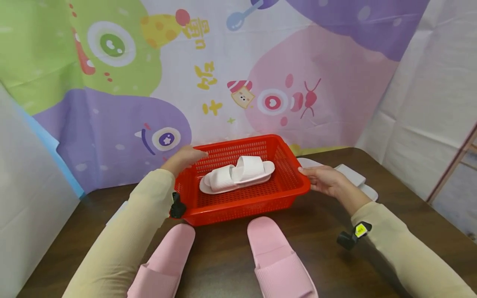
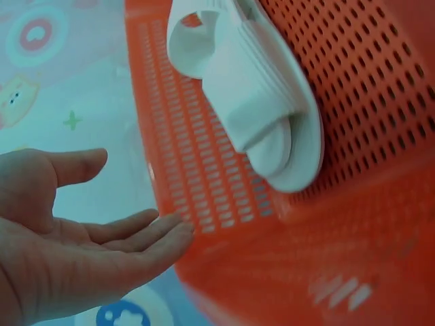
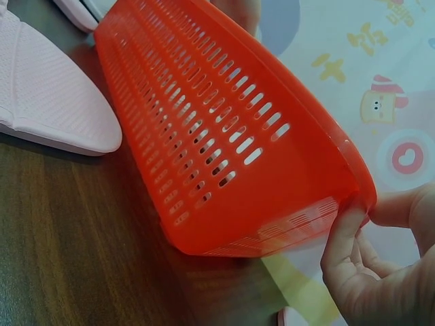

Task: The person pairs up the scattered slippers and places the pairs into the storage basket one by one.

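A red plastic basket (image 1: 242, 207) with slotted walls holds a pair of white slippers (image 1: 238, 174), one overlapping the other. At its right rim my right hand (image 1: 325, 179) pinches the edge between thumb and fingers, as the right wrist view shows on the basket wall (image 3: 204, 122). My left hand (image 1: 186, 159) is by the back left part of the rim. In the left wrist view the left hand's fingers (image 2: 136, 255) are extended, thumb apart, fingertips at the basket's edge; whether they touch it I cannot tell. The white slippers (image 2: 251, 88) show inside.
Two pink slippers, a left one (image 1: 167, 256) and a right one (image 1: 279, 256), lie on the brown table (image 1: 220, 265) before the basket. White slippers (image 1: 352, 176) lie behind my right hand. Something pale (image 1: 117, 213) is partly hidden by my left sleeve. A cartoon cloth (image 1: 223, 74) hangs behind.
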Demonstrator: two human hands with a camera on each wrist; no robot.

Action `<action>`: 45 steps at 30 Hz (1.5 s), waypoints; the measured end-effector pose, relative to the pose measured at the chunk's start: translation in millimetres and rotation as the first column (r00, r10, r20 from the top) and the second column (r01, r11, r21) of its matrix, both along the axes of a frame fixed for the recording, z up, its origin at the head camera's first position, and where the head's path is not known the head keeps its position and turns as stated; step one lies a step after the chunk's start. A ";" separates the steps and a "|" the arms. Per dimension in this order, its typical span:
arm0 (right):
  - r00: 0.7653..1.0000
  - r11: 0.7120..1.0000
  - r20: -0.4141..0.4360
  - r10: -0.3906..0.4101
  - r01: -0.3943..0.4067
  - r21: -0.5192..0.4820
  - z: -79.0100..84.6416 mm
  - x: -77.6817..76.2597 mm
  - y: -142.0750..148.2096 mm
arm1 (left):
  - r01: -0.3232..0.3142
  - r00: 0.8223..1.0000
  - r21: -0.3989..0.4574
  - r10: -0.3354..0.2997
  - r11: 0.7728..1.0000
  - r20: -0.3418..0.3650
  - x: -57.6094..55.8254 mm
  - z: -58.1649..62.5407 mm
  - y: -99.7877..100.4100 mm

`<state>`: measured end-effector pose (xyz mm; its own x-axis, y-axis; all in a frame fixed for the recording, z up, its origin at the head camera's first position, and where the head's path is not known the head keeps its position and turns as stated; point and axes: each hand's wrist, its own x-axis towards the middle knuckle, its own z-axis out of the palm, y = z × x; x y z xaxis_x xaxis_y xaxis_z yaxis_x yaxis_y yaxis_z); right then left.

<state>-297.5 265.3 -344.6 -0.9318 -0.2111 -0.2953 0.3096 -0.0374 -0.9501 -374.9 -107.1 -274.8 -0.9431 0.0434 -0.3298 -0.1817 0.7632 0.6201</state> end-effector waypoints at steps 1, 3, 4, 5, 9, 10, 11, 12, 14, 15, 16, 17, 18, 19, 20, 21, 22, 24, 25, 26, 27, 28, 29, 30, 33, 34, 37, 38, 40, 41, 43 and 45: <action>1.000 1.000 0.001 -0.002 0.002 0.000 0.0 0.3 -0.3 | 0.011 1.000 0.000 -0.011 1.000 -0.002 1.5 1.9 -3.3; 1.000 1.000 0.003 -0.004 0.004 0.004 0.7 1.2 -0.7 | 0.024 1.000 0.006 -0.024 1.000 0.002 4.9 6.2 -10.7; 1.000 1.000 0.004 -0.006 0.006 0.004 1.0 1.4 -0.9 | 0.022 1.000 0.003 -0.022 1.000 0.003 6.9 8.3 -14.3; 1.000 1.000 0.004 -0.008 0.008 0.005 1.4 1.7 -1.2 | 0.022 1.000 -0.005 -0.022 1.000 0.001 9.9 10.7 -17.5; 1.000 1.000 -0.001 -0.017 0.017 0.003 2.5 2.2 -2.8 | 0.047 0.999 -0.002 -0.047 0.999 -0.007 24.7 18.6 -29.8; 1.000 1.000 -0.002 -0.020 0.020 0.004 2.6 2.4 -3.3 | 0.059 0.998 0.003 -0.059 0.998 -0.006 28.6 20.0 -32.9; 1.000 1.000 -0.003 -0.023 0.023 0.006 2.7 2.6 -3.7 | 0.079 0.997 0.014 -0.079 0.997 -0.005 32.5 21.5 -36.1; 1.000 1.000 -0.003 -0.026 0.026 0.004 2.7 2.9 -3.9 | 0.100 0.995 0.028 -0.100 0.995 -0.005 36.2 22.7 -39.4; 1.000 1.000 0.000 -0.029 0.029 -0.001 2.7 3.2 -4.1 | 0.127 0.992 0.054 -0.127 0.990 -0.010 42.0 23.6 -46.3; 1.000 1.000 0.000 -0.030 0.030 -0.003 2.6 3.4 -4.1 | 0.140 0.990 0.064 -0.139 0.988 -0.021 45.1 23.9 -49.5; 1.000 1.000 -0.001 -0.030 0.030 -0.004 2.5 3.3 -3.6 | 0.152 0.988 0.079 -0.149 0.985 -0.039 47.9 24.1 -52.1; 1.000 1.000 -0.001 -0.030 0.030 -0.005 2.4 3.2 -3.1 | 0.162 0.986 0.091 -0.157 0.983 -0.058 51.1 24.0 -54.8; 1.000 1.000 -0.001 -0.026 0.026 -0.005 2.3 3.1 -2.8 | 0.167 0.984 0.100 -0.159 0.981 -0.079 54.2 23.3 -57.4; 1.000 1.000 -0.003 -0.024 0.024 -0.004 2.4 3.2 -2.8 | 0.163 0.984 0.116 -0.152 0.980 -0.096 57.4 22.2 -60.1; 1.000 1.000 -0.005 -0.022 0.022 -0.001 2.5 3.3 -2.8 | 0.159 0.983 0.126 -0.146 0.979 -0.110 61.7 21.3 -62.9; 1.000 1.000 -0.007 -0.020 0.020 0.001 2.4 3.2 -2.8 | 0.157 0.982 0.138 -0.140 0.978 -0.124 65.6 19.9 -65.8; 1.000 1.000 -0.008 -0.019 0.019 0.003 2.3 3.3 -2.9 | 0.156 0.982 0.150 -0.137 0.976 -0.133 69.7 18.3 -68.8; 1.000 1.000 -0.012 -0.015 0.015 0.007 1.8 3.6 -3.3 | 0.151 0.981 0.155 -0.129 0.976 -0.146 78.3 15.3 -74.8; 1.000 1.000 -0.016 -0.014 0.014 0.011 1.4 3.8 -3.6 | 0.152 0.981 0.163 -0.128 0.975 -0.146 82.5 14.3 -78.1; 1.000 1.000 -0.019 -0.012 0.013 0.015 0.7 4.0 -3.8 | 0.153 0.980 0.166 -0.128 0.974 -0.151 86.6 13.5 -81.1; 1.000 1.000 -0.023 -0.011 0.011 0.019 0.0 4.4 -3.9 | 0.154 0.979 0.172 -0.127 0.973 -0.157 90.2 12.9 -83.9; 1.000 1.000 -0.025 -0.010 0.010 0.026 -0.8 4.8 -4.0 | 0.153 0.979 0.172 -0.125 0.973 -0.164 93.9 12.7 -86.8; 1.000 1.000 -0.029 -0.007 0.008 0.029 -1.4 5.5 -4.4 | 0.150 0.978 0.169 -0.121 0.974 -0.168 97.6 13.1 -89.7; 0.999 1.000 -0.033 -0.006 0.007 0.030 -2.1 6.3 -4.7 | 0.146 0.978 0.169 -0.116 0.975 -0.172 101.0 13.4 -92.4; 0.999 1.000 -0.030 -0.019 0.020 0.017 -5.5 7.4 -4.5 | 0.126 0.980 0.169 -0.096 0.977 -0.177 109.9 10.6 -99.8; 0.999 1.000 -0.031 -0.023 0.023 0.007 -6.3 7.8 -4.5 | 0.122 0.979 0.162 -0.092 0.979 -0.181 113.2 9.5 -102.1; 0.999 0.999 -0.040 -0.026 0.025 -0.025 -7.2 9.5 -4.3 | 0.111 0.976 0.130 -0.084 0.985 -0.199 124.2 3.8 -107.5; 0.999 0.999 -0.042 -0.025 0.024 -0.032 -7.1 10.1 -4.2 | 0.107 0.975 0.115 -0.082 0.988 -0.206 128.5 1.5 -108.7; 0.999 0.999 -0.050 -0.019 0.017 -0.032 -6.4 11.9 -3.8 | 0.102 0.974 0.099 -0.080 0.990 -0.212 135.9 -4.8 -111.0; 0.998 1.000 -0.052 -0.018 0.017 -0.026 -6.2 12.8 -3.3 | 0.101 0.974 0.094 -0.079 0.990 -0.213 139.4 -8.4 -112.0; 0.998 1.000 -0.056 -0.012 0.011 -0.015 -6.0 14.8 -2.1 | 0.096 0.975 0.097 -0.074 0.991 -0.207 146.3 -15.7 -114.3; 0.998 1.000 -0.065 -0.001 0.002 0.010 -5.9 18.2 -1.5 | 0.092 0.978 0.112 -0.068 0.989 -0.196 153.2 -23.4 -118.1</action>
